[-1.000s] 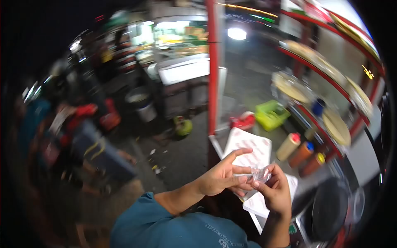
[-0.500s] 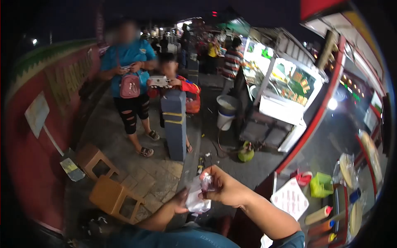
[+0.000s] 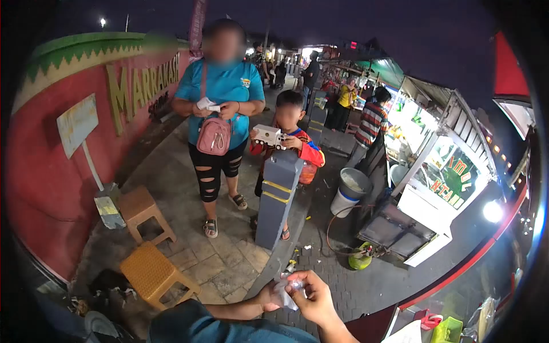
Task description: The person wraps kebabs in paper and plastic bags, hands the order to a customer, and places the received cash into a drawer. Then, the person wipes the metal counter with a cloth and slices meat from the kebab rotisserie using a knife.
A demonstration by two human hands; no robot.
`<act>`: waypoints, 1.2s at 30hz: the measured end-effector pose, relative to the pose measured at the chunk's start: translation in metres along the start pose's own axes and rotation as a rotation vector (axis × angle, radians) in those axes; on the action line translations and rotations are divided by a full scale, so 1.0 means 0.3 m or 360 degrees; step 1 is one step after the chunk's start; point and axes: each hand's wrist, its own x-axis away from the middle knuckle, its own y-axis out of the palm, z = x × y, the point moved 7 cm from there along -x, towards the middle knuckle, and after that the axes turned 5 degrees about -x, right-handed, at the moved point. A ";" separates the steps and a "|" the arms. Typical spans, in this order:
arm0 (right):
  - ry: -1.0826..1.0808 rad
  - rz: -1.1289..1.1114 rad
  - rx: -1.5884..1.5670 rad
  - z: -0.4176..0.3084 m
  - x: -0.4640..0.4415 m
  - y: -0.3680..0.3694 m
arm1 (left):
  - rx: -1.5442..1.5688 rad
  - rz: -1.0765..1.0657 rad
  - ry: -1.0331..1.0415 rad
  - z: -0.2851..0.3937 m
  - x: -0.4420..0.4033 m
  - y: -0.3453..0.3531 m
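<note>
A small whitish plastic bag (image 3: 284, 296) is held between my two hands, low in the middle of the view. My left hand (image 3: 267, 297) grips its left side, fingers partly hidden behind the plastic. At its top right, my right hand (image 3: 314, 298) pinches the crumpled edge between thumb and fingers. What the bag contains, if anything, cannot be made out.
A person in a blue shirt (image 3: 243, 86) and a child with a white toy truck (image 3: 269, 136) stand ahead by a grey post (image 3: 278, 200). Plastic stools (image 3: 154, 271) stand at left. A lit food cart (image 3: 423, 200) and bucket (image 3: 350, 188) are right.
My view has tilted up and swung right. Both hands stay on the bag, which looks more bunched up. My right forearm now shows less.
</note>
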 end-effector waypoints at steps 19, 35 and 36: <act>0.0083 -0.0353 -0.0210 -0.147 -0.310 -0.019 | -0.0210 0.0578 0.0706 0.381 0.099 0.200; 0.0084 -0.0480 -0.0381 -0.243 -0.377 0.046 | 0.0280 0.0195 0.0867 0.349 0.106 0.338; 0.0038 -0.0477 -0.0340 -0.244 -0.377 0.040 | 0.0257 0.0257 0.0886 0.348 0.101 0.333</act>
